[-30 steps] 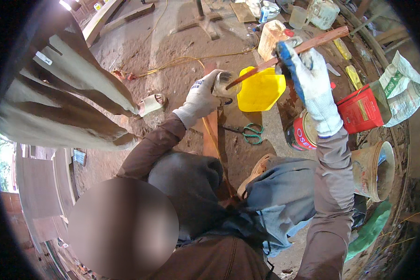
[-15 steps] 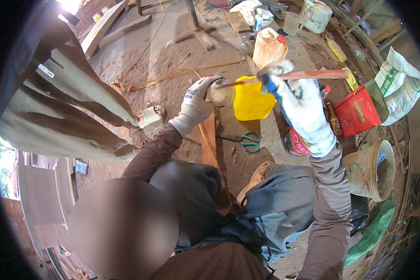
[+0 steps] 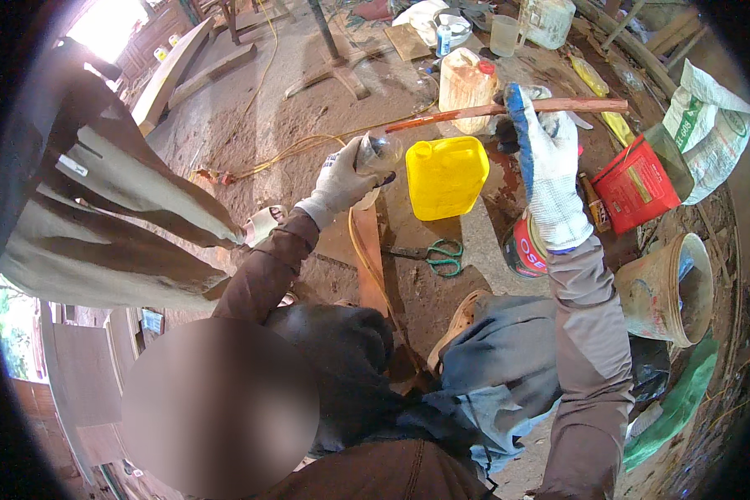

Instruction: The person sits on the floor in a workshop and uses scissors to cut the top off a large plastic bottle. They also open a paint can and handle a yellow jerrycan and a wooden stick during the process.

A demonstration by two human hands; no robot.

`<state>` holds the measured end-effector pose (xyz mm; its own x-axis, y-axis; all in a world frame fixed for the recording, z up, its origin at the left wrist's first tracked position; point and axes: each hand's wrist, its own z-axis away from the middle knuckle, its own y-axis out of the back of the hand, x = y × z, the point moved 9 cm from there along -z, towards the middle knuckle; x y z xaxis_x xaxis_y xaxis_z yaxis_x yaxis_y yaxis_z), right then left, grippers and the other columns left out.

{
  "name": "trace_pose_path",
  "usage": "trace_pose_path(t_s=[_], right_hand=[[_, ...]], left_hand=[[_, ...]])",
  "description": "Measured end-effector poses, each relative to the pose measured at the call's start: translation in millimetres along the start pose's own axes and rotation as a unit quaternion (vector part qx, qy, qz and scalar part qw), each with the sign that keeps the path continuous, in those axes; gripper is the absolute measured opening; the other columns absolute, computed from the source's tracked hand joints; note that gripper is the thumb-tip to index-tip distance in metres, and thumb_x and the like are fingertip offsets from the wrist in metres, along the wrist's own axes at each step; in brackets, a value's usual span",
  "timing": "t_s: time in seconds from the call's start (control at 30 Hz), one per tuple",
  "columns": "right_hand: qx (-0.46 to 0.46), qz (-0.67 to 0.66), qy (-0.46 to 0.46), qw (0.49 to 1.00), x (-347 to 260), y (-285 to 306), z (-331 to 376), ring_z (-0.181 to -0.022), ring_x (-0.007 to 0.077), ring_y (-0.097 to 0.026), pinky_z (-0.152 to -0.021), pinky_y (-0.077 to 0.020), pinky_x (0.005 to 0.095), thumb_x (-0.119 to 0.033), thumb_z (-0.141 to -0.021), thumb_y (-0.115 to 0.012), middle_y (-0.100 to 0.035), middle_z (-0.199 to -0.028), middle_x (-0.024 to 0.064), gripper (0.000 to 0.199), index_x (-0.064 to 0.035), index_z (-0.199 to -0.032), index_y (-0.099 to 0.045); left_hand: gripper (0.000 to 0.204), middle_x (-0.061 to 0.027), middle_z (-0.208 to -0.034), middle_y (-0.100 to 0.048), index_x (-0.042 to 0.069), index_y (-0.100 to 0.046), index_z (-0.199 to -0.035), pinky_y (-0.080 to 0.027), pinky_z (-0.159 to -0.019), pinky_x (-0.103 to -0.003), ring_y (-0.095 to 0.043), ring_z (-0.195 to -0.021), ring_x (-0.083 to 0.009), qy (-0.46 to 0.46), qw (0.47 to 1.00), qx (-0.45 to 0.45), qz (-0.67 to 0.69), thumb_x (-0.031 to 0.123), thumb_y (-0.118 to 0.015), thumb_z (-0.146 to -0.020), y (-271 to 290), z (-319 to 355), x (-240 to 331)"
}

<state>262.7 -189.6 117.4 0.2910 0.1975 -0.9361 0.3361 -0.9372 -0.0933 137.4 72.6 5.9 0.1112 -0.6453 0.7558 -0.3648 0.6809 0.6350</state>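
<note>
Stick sits clamped in the right fingers, tip near the clear cup the left fingers clasp.

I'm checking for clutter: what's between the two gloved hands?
In the head view, a yellow jerrycan shows between them, below the left end of the reddish stick.

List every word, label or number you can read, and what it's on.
I'll describe the lettering, not copy it:
Dark can: large pale letters on red, partly covered.
White sack: green print, partly legible.
Left glove: dark print, too small to read.
Red container: print too blurred to read.
</note>
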Motion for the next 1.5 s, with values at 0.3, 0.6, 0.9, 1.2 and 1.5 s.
trace_pose_path(t_s=[0.3,0.6,0.9,1.2,1.5], right_hand=[[0.03,0.014,-0.033,0.999,24,18,-10,-0.064,0.0065,-0.061,-0.053,-0.047,0.0213,-0.028,-0.096,-0.07,-0.066,-0.079,-0.0004,0.021,-0.0084,-0.103,-0.067],[0.034,-0.013,-0.005,0.999,21,21,-13,-0.058,0.0057,-0.057,-0.05,-0.0442,0.0221,-0.029,-0.095,-0.07,-0.065,-0.072,-0.0003,0.022,-0.0066,-0.094,-0.067],[0.046,-0.06,-0.002,0.997,16,21,-12,-0.058,0.0049,-0.056,-0.052,-0.0427,0.0217,-0.028,-0.095,-0.07,-0.065,-0.072,-0.0009,0.023,-0.0061,-0.094,-0.068],[0.049,-0.006,-0.007,0.999,35,37,-17,-0.059,0.005,-0.056,-0.051,-0.043,0.021,-0.026,-0.096,-0.069,-0.062,-0.073,-0.0025,0.02,-0.0069,-0.099,-0.067],[0.076,-0.045,-0.024,0.996,30,37,-10,-0.059,0.0017,-0.043,-0.051,-0.0345,0.0201,-0.024,-0.096,-0.069,-0.053,-0.069,-0.0065,0.016,-0.0084,-0.093,-0.066]], left_hand=[[0.07,-0.0136,-0.119,-0.068,0.007,-0.055,-0.132,-0.051,-0.095,-0.039,-0.066,-0.111,-0.0286,0.0,0.995,-0.025,-0.092,0.037,-0.084,-0.076,-14,-29,-18],[0.067,-0.0103,-0.111,-0.067,0.007,-0.06,-0.122,-0.051,-0.093,-0.037,-0.065,-0.105,-0.0285,-0.088,0.98,0.04,-0.174,0.034,-0.089,-0.069,-14,-54,-28],[0.064,-0.009,-0.113,-0.066,0.007,-0.064,-0.116,-0.051,-0.094,-0.037,-0.064,-0.106,-0.0269,-0.009,0.993,0.0,-0.117,0.037,-0.091,-0.066,-23,-74,-63],[0.066,-0.0107,-0.116,-0.067,0.005,-0.061,-0.122,-0.05,-0.096,-0.038,-0.064,-0.109,-0.0288,-0.022,0.972,-0.011,-0.232,0.037,-0.088,-0.07,-35,-78,-43],[0.053,-0.0045,-0.115,-0.068,0.008,-0.06,-0.125,-0.049,-0.095,-0.03,-0.063,-0.106,-0.0147,0.013,0.999,0.013,0.052,0.019,-0.081,-0.077,-48,-80,-56]])
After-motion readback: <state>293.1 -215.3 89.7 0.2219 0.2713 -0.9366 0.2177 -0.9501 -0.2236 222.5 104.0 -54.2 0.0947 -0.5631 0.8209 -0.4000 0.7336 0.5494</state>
